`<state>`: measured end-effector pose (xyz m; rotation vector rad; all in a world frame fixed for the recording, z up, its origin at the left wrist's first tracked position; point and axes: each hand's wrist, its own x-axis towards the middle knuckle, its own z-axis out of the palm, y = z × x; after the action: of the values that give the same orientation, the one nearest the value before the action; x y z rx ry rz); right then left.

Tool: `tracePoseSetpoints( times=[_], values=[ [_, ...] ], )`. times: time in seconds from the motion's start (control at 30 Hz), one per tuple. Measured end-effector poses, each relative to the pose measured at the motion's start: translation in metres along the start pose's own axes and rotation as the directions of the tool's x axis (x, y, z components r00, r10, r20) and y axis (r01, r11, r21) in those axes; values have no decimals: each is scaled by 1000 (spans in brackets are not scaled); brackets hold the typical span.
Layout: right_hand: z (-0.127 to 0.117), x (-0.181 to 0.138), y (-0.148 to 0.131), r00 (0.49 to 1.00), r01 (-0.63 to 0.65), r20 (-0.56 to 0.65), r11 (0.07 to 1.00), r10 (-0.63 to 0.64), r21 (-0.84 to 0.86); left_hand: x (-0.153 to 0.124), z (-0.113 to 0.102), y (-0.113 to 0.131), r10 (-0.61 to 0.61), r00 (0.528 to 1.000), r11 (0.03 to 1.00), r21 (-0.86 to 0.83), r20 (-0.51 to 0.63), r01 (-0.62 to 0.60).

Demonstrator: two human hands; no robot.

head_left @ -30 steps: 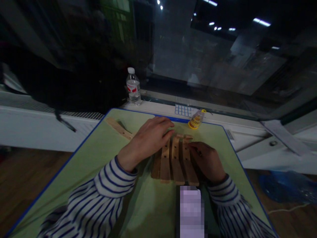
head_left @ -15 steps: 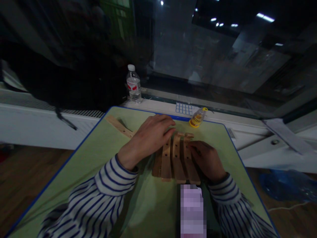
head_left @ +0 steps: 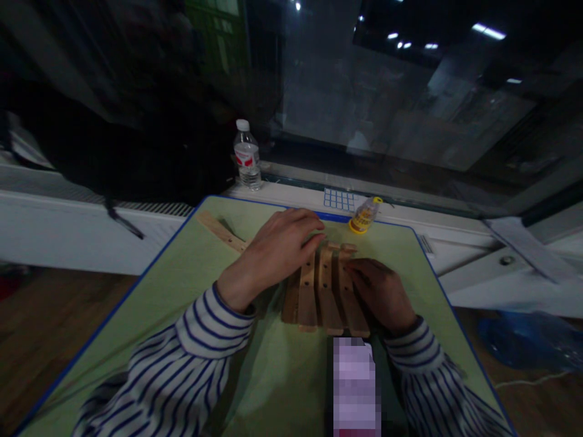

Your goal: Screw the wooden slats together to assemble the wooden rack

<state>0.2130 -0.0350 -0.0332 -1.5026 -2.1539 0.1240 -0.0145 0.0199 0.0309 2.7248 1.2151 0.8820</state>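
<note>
Several curved, light-brown wooden slats with small dark holes lie side by side near the table's middle, the right-hand slat (head_left: 354, 312) among them. My left hand (head_left: 285, 243) arches over the far left of this row. Its fingers are bent, the thumb apart from them, and nothing shows between. At the right-hand slat, close by its upper hole, the fingertips of my right hand (head_left: 382, 291) are pinched together. Whatever they hold is hidden or too small to name. A separate curved wooden slat (head_left: 220, 231) lies to the far left, its near end behind my left hand.
On the green table (head_left: 173, 309), a small clear bottle with yellow ends (head_left: 364, 216) stands at the far edge. A water bottle (head_left: 247, 158) is on the sill. A pixelated screen (head_left: 356, 385) is in front of me. Blue plastic (head_left: 523, 340) lies on the floor at right.
The view has shifted very slightly. Both hands keep almost the same place over the wooden slats, and nothing else has visibly moved.
</note>
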Motion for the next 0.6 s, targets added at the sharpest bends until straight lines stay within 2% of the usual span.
tracePoseSetpoints(
  times=[0.43,0.5,0.6],
  values=[
    [-2,-1,-3,1000,-17,-18,1000,17,-18,-1,-4,2,9,999,1000,-21,-42,-10],
    [-4,-2,-4,999,-29,-24,999,28,-24,-1,-8,4,-14,1000,999,-47,-4,14],
    [-9,-5,-4,998,-52,-38,998,50,-32,-2,-13,6,-43,991,986,-153,123,62]
  ],
)
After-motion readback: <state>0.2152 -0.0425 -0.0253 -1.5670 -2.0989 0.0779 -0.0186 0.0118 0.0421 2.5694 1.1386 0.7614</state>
